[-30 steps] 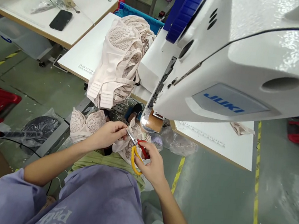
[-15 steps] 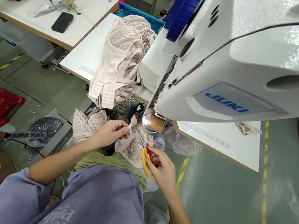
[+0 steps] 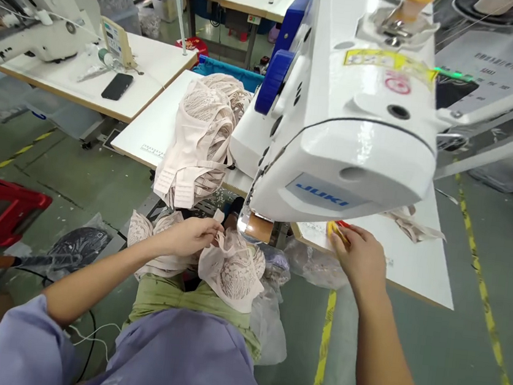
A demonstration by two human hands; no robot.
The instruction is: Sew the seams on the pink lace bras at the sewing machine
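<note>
Pinched between the fingers of my left hand [image 3: 196, 236] is a strap end of a beige lace bra [image 3: 234, 271], whose cups hang over my lap. My right hand [image 3: 363, 257] is out to the right, at the edge of the white table, closed on scissors [image 3: 339, 231] with yellow and red handles; their blades are hidden. Another part of beige lace [image 3: 167, 225] lies left of my left hand, partly behind my forearm. Between my hands stands the head of a white sewing machine [image 3: 334, 164], its metal end [image 3: 255, 224] just beyond the bra.
A pile of beige bras [image 3: 203, 131] hangs over the white table [image 3: 147, 130] on the left. A beige scrap [image 3: 414, 226] lies on the right table part [image 3: 434, 262]. A phone [image 3: 117, 86] rests on the neighbouring table. A red stool [image 3: 0, 206] stands at left.
My right hand has moved with the scissors away from the bra, rightward to the table. My left hand still pinches the bra. The view has shifted, showing more of the machine's top.
</note>
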